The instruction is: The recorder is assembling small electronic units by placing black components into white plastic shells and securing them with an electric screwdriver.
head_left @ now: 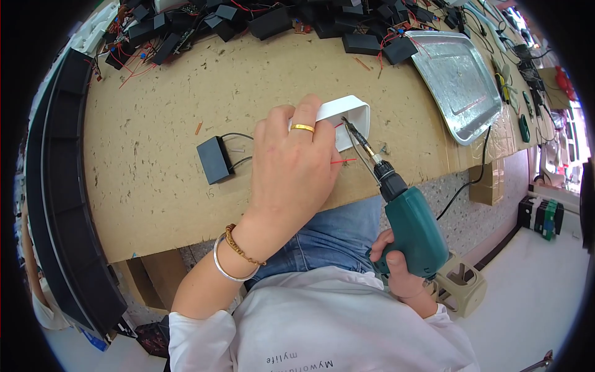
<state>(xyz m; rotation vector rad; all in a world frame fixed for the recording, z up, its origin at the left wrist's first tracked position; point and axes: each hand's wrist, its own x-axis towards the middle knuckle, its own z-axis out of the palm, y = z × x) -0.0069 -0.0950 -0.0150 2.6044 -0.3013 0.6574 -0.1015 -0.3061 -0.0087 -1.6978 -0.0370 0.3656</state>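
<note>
My left hand [291, 161] is closed over a white open plastic housing [356, 110], which is tilted on the cardboard-covered bench. Its fingers hide the housing's left part. My right hand [400, 273] grips the handle of a green soldering gun [416, 226]. The gun's thin tip [348, 124] reaches into the open side of the housing, beside a short red wire inside. Another red wire [344, 161] sticks out below my left hand. Just left of that hand lies a small black box [214, 160], with two black leads running under the hand.
Many black boxes with red wires [269, 23] are heaped along the far edge. A shiny metal tray [462, 87] lies at the right, with hand tools [503, 87] beyond it. A long black tray [68, 186] lines the left side. A black cord [477, 180] hangs off the bench.
</note>
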